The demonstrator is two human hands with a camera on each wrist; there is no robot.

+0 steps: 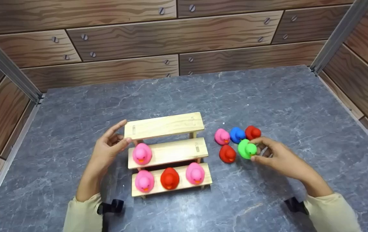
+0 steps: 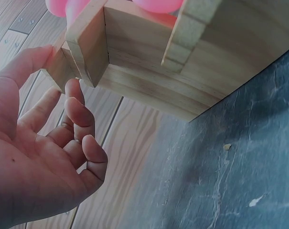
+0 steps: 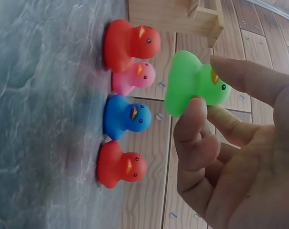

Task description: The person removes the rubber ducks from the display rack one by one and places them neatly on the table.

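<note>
My right hand [image 1: 279, 157] pinches a green rubber duck [image 1: 247, 149] between thumb and fingers. In the right wrist view the duck is lifted off the grey surface, higher than the loose ducks. My left hand [image 1: 106, 149] grips the left end of the top plank of a three-tier wooden stand [image 1: 164, 125], thumb at the front corner and forefinger at the back. A pink duck [image 1: 142, 154] sits at the left of the middle tier. Along the bottom tier stand a pink duck [image 1: 144, 181], a red duck [image 1: 169, 178] and another pink duck [image 1: 195, 173].
Right of the stand, on the grey marbled surface, are a pink duck [image 1: 222, 136], a blue duck [image 1: 237, 134], a red duck [image 1: 253, 132] behind the green one, and a nearer red duck [image 1: 227, 154]. Wood-patterned walls [image 1: 171, 35] enclose the back and sides.
</note>
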